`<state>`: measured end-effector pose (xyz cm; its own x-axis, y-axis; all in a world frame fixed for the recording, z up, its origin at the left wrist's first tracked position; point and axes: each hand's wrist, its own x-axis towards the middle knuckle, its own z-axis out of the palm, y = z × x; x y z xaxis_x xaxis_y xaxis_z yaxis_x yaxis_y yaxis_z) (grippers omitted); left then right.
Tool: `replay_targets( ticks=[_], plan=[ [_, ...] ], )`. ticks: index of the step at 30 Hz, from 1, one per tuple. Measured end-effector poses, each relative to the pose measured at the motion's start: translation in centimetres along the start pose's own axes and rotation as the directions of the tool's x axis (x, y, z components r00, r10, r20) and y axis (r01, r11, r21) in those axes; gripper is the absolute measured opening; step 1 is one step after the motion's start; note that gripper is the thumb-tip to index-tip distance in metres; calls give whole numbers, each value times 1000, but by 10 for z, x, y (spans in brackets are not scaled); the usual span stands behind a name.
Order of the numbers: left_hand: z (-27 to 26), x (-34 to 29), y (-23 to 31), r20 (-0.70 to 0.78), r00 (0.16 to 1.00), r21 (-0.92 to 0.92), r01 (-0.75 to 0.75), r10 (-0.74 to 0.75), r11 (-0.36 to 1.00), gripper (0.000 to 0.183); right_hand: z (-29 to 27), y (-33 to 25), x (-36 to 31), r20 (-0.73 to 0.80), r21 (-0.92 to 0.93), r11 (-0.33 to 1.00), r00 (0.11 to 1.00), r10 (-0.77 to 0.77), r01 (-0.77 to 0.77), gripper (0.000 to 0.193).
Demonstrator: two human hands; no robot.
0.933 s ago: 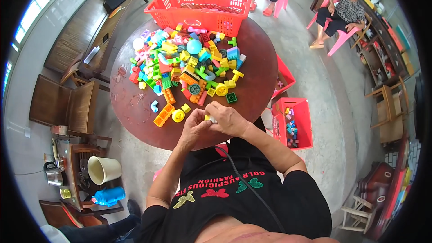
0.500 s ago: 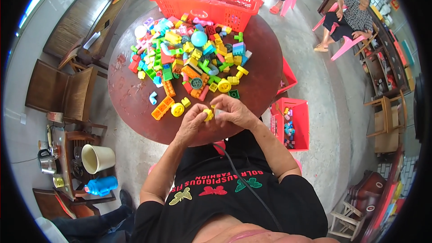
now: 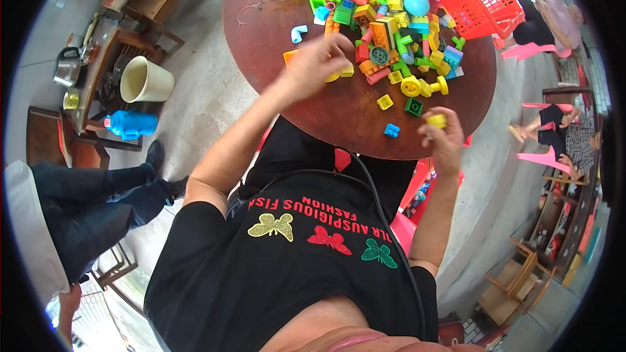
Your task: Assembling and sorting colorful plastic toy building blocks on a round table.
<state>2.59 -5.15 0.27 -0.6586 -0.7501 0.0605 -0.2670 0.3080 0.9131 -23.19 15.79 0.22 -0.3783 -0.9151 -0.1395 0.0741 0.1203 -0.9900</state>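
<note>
My right hand [image 3: 445, 142] is raised at the table's near right edge, its fingers closed on a small yellow building block [image 3: 436, 120]. Farther left, my left hand [image 3: 316, 68] reaches over the table, blurred. It partly covers an orange block [image 3: 290, 57] and some yellow pieces [image 3: 347, 71]; whether it grips anything cannot be made out. Between the hands lie a yellow block [image 3: 385, 102], a dark green block [image 3: 413, 106] and a small blue block [image 3: 391, 130]. Beyond them spreads a pile of mixed plastic blocks [image 3: 381, 32].
The pile rests on a round dark red table [image 3: 261, 45], with a red plastic basket [image 3: 479, 13] behind it. A light blue ball [image 3: 417, 4] sits among the blocks. Other people sit at the right, and another person's legs [image 3: 124, 189] are at the left.
The view has swung, shifting the table toward the upper right. My hands, together before, have parted: the left toward the orange block, the right rightward with the yellow block. The blue block now shows.
</note>
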Motion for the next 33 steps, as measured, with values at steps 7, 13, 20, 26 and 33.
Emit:
replay_targets(
  ticks=[7, 13, 20, 26, 33],
  plan=[
    [-49, 34, -52, -249, 962, 686, 257, -112, 681, 42, -14, 11, 16, -43, 478, 878, 999, 11, 11, 22],
    [-50, 62, -76, -240, 960, 762, 280, -148, 584, 35, 10, 2, 23, 163, 510, 859, 985, -59, -33, 17],
    [-85, 96, -87, -406, 903, 313, 278, -137, 908, 19, -7, -3, 16, 89, 495, 869, 994, -56, 4, 16],
    [-115, 139, -80, -453, 884, 440, 333, -114, 834, 26, -24, 1, 12, 7, 514, 857, 999, -42, 33, 14],
    [-101, 164, -92, -275, 940, 684, 340, -203, 645, 39, -40, 12, 18, -61, 545, 838, 998, -5, 38, 14]
  ],
)
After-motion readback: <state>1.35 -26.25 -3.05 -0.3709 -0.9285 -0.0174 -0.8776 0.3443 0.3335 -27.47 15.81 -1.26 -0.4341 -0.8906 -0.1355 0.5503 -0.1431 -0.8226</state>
